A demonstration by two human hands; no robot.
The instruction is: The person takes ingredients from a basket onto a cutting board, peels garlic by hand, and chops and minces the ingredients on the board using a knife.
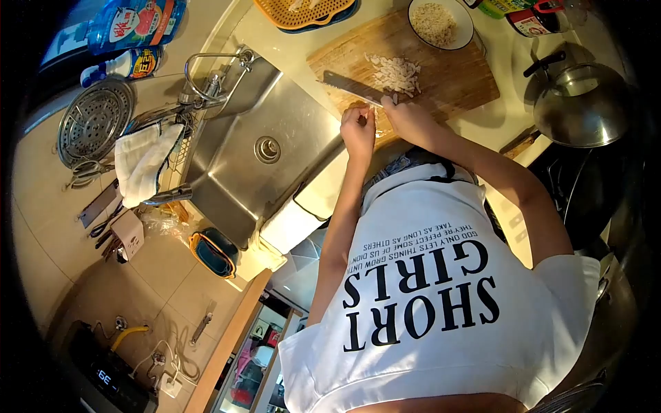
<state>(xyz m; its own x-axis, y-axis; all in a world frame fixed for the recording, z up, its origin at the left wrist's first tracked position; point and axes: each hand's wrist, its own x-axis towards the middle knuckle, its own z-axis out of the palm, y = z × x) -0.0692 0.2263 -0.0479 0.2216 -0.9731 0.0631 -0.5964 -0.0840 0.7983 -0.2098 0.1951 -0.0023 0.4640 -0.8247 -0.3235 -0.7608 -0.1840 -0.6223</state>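
Observation:
My right hand (412, 125) is wrapped round the handle of a kitchen knife (351, 86), whose blade points left across the wooden cutting board (454, 76). Beside it, at the board's near edge, my left hand (359, 132) has its fingers curled in. Whatever lies between those fingers is too small to make out. A pile of pale chopped food (396, 74) sits on the board just beyond the blade. Small light scraps lie near the board's edge between my hands. At the board's far right, a white bowl (441, 24) holds finely chopped pale bits.
Left of the board is a steel sink (227, 165) with a faucet (241, 58). An orange basket (306, 15) stands at the back. To the right are a lidded pot (582, 107) and sauce bottles (533, 22). Detergent bottles (134, 27) and a steamer rack (96, 120) line the far left.

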